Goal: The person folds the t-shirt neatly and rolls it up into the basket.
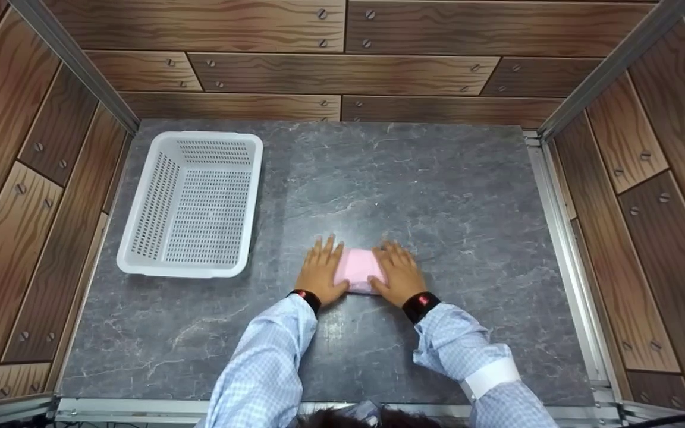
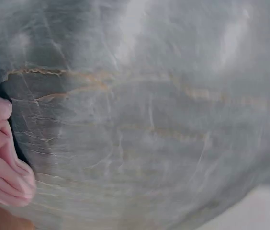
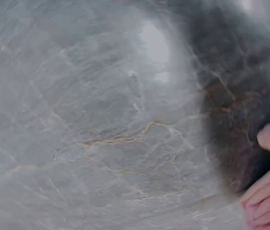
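A pink cloth (image 1: 360,266), folded into a small thick bundle, lies on the grey marbled table in the head view. My left hand (image 1: 320,270) rests along its left side, fingers stretched forward and thumb at the near edge. On the other side my right hand (image 1: 399,270) touches the cloth in much the same way, its fingers extended and its thumb on the near right part. Layered folds of the cloth (image 2: 8,175) show at the left edge of the left wrist view. In the right wrist view, the cloth's folds (image 3: 269,203) appear at the lower right.
A white perforated plastic basket (image 1: 251,220) stands on the left of the table (image 1: 467,238), with nothing seen inside. Wood-patterned panels (image 1: 342,74) and metal rails (image 1: 562,255) bound the work area at the back and sides.
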Motion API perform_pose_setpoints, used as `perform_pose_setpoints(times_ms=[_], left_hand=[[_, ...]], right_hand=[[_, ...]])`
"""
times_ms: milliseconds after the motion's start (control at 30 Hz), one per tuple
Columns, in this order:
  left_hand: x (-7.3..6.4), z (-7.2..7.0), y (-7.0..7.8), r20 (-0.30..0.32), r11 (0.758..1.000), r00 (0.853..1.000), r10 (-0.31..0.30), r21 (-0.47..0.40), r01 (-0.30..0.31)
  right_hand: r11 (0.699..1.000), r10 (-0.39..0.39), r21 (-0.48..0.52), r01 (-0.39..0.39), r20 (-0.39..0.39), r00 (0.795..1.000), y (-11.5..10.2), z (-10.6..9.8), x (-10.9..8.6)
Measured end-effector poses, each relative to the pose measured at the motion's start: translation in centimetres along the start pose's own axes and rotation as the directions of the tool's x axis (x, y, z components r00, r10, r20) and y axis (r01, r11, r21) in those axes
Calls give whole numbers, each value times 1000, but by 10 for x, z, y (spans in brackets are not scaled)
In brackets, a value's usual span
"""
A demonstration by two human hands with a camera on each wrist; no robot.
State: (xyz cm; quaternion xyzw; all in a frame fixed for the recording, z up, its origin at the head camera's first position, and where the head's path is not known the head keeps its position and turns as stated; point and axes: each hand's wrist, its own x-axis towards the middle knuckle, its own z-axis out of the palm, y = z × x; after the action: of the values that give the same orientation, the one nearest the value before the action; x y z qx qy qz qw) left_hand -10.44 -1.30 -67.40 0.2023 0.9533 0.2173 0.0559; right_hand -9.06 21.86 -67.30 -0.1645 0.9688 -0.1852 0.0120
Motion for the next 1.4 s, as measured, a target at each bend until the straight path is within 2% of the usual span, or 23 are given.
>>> perform_pose_setpoints(times_ms=[100,233,333,533,800,1067,1300,1400], left_hand=[[-4,3,2,69,995,996,47,89,-54],[-7,7,2,99,987,995,32,152,-47],[-8,11,1,103,984,995,19,176,-37],[-8,21,-2,102,970,995,-6,242,-19],[-8,21,7,85,964,994,-68,263,44],[-10,20,14,-22,962,997,-71,263,74],[-14,25,12,-118,951,992,-38,299,72],[-15,25,11,-131,952,991,-35,299,73]], right_hand=[[996,-58,-63,61,44,997,1,6,-5],[991,-99,-84,100,22,995,4,11,-9],[991,-105,-81,105,6,994,6,15,-12],[992,-74,-103,78,41,996,5,20,-14],[991,-49,-125,53,41,998,0,18,-12],[975,-56,-216,53,-9,998,1,25,-10],[970,-54,-237,48,-17,998,-2,25,-11],[966,-62,-251,52,-29,998,-4,23,-11]])
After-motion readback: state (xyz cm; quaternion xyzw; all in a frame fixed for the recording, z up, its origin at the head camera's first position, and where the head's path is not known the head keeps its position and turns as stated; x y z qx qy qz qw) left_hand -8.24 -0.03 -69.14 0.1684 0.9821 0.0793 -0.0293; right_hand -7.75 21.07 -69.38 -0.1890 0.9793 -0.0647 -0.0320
